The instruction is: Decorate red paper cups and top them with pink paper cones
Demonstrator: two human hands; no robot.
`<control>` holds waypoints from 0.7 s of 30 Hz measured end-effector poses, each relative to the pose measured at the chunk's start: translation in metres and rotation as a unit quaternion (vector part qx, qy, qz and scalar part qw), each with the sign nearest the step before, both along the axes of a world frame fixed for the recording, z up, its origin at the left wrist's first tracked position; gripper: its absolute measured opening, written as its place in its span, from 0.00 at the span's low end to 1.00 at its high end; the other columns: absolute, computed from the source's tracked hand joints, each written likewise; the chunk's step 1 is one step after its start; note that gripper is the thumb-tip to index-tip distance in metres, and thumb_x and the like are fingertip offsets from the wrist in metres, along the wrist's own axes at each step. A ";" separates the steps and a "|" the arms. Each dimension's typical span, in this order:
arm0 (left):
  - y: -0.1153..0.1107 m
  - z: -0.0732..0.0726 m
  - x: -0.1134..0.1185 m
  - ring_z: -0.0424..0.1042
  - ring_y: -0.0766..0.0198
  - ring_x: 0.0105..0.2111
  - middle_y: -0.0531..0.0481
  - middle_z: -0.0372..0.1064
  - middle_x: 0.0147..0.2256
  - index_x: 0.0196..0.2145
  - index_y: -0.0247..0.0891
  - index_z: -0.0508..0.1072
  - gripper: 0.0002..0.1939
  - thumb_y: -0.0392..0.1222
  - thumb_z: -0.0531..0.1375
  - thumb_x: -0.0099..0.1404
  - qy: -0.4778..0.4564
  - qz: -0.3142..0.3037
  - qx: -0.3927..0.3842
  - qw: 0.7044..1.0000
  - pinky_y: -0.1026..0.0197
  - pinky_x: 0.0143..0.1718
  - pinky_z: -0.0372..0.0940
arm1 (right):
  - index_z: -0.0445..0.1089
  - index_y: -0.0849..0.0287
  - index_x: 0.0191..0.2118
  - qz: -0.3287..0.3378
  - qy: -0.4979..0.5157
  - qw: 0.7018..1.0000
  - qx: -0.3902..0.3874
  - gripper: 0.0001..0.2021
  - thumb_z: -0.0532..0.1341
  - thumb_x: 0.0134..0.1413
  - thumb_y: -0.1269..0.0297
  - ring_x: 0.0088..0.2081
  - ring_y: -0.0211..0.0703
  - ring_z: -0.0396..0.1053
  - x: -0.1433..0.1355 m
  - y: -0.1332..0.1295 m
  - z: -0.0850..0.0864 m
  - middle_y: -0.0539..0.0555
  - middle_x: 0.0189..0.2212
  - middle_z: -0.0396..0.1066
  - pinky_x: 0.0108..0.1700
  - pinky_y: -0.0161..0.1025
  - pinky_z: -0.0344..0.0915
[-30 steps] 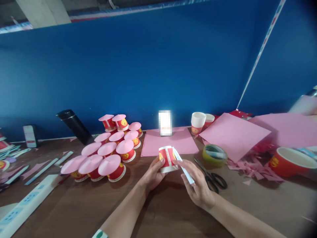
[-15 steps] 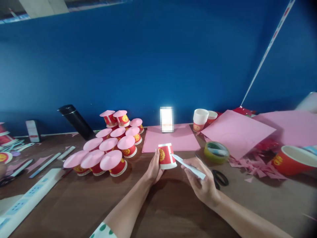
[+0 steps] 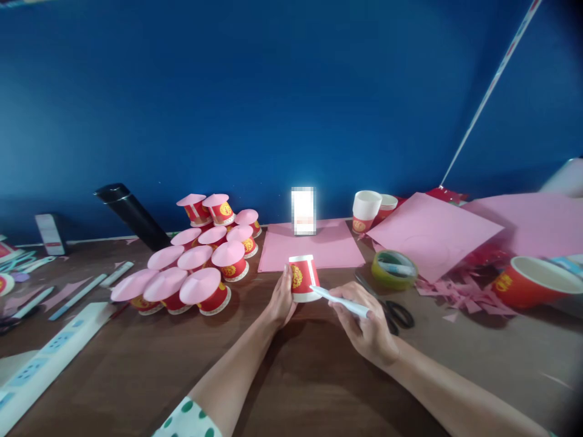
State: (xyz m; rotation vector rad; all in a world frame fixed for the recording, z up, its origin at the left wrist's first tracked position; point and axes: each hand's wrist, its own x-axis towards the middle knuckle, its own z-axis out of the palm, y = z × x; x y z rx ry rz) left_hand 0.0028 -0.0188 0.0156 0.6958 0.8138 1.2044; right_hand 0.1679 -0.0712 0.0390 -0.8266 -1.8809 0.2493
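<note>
An upside-down red paper cup with a gold emblem and a white vertical strip is held at its left side by my left hand. My right hand grips a white pen-like tool, its fingers closed round the barrel. The tool's tip meets the cup low on the white strip, near the rim. To the left stand several red cups topped with shallow pink paper cones, grouped in rows. Behind the held cup lies a stack of pink paper.
Black-handled scissors and a tape roll lie right of my right hand, near pink scraps and a large red cup. White paper cups stand behind. At left are a black bottle and a power strip.
The pen-like tool's tip has moved down the cup's white strip, from about mid-height to near the rim. My left hand keeps the cup in place. The view has tilted slightly.
</note>
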 end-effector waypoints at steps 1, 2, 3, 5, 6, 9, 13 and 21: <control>0.000 0.000 0.000 0.71 0.55 0.39 0.43 0.73 0.35 0.41 0.32 0.69 0.29 0.62 0.55 0.55 0.001 0.001 0.000 1.000 0.53 0.46 0.62 | 0.64 0.60 0.38 -0.001 -0.002 1.000 -0.001 0.07 0.51 0.57 0.72 0.32 0.42 0.66 0.000 0.000 0.000 0.55 0.31 0.69 0.36 0.40 0.64; 0.000 0.000 0.000 0.71 0.55 0.39 0.43 0.73 0.35 0.41 0.32 0.69 0.29 0.62 0.54 0.55 0.001 0.001 0.000 1.000 0.53 0.46 0.62 | 0.64 0.60 0.38 -0.001 -0.003 1.000 -0.001 0.07 0.51 0.57 0.72 0.32 0.42 0.65 0.000 0.000 -0.001 0.55 0.31 0.69 0.36 0.40 0.64; 0.000 0.000 0.000 0.71 0.55 0.40 0.43 0.73 0.35 0.41 0.32 0.69 0.29 0.62 0.54 0.55 0.002 0.000 0.000 1.000 0.53 0.46 0.62 | 0.65 0.60 0.38 -0.001 -0.005 1.000 0.000 0.07 0.51 0.56 0.72 0.32 0.42 0.65 0.000 0.001 -0.001 0.55 0.31 0.69 0.36 0.40 0.64; 0.000 0.000 0.000 0.71 0.55 0.40 0.43 0.73 0.36 0.42 0.32 0.69 0.29 0.62 0.53 0.56 0.004 -0.002 0.000 1.000 0.52 0.46 0.62 | 0.65 0.61 0.38 0.000 -0.005 1.000 0.001 0.07 0.52 0.56 0.72 0.32 0.42 0.65 0.000 0.001 -0.001 0.55 0.31 0.69 0.36 0.40 0.64; 0.000 0.000 0.000 0.71 0.55 0.40 0.43 0.73 0.36 0.42 0.32 0.69 0.29 0.62 0.53 0.56 0.006 -0.002 -0.003 1.000 0.52 0.46 0.62 | 0.65 0.61 0.38 0.000 -0.005 1.000 0.002 0.06 0.52 0.56 0.72 0.32 0.42 0.65 0.000 0.001 -0.001 0.55 0.31 0.69 0.36 0.40 0.64; -0.001 0.002 0.000 0.71 0.54 0.41 0.41 0.73 0.37 0.43 0.32 0.68 0.30 0.62 0.53 0.57 0.011 0.000 -0.013 1.000 0.51 0.46 0.62 | 0.65 0.60 0.38 0.002 -0.002 1.000 0.002 0.07 0.52 0.57 0.72 0.32 0.42 0.65 0.000 0.001 -0.001 0.55 0.31 0.69 0.36 0.40 0.64; -0.001 0.002 0.000 0.71 0.54 0.41 0.40 0.72 0.38 0.45 0.30 0.67 0.30 0.61 0.53 0.57 0.010 0.001 -0.006 1.000 0.51 0.47 0.62 | 0.65 0.60 0.38 0.002 0.001 1.000 -0.004 0.07 0.52 0.56 0.72 0.31 0.42 0.65 0.000 0.001 -0.001 0.55 0.30 0.69 0.35 0.40 0.64; 0.000 -0.001 0.001 0.70 0.56 0.43 0.42 0.72 0.40 0.48 0.35 0.67 0.29 0.59 0.54 0.58 0.009 0.010 -0.006 1.000 0.54 0.48 0.62 | 0.65 0.60 0.40 0.007 -0.006 1.000 0.001 0.08 0.51 0.56 0.73 0.32 0.42 0.65 0.000 0.003 -0.004 0.55 0.32 0.69 0.36 0.40 0.63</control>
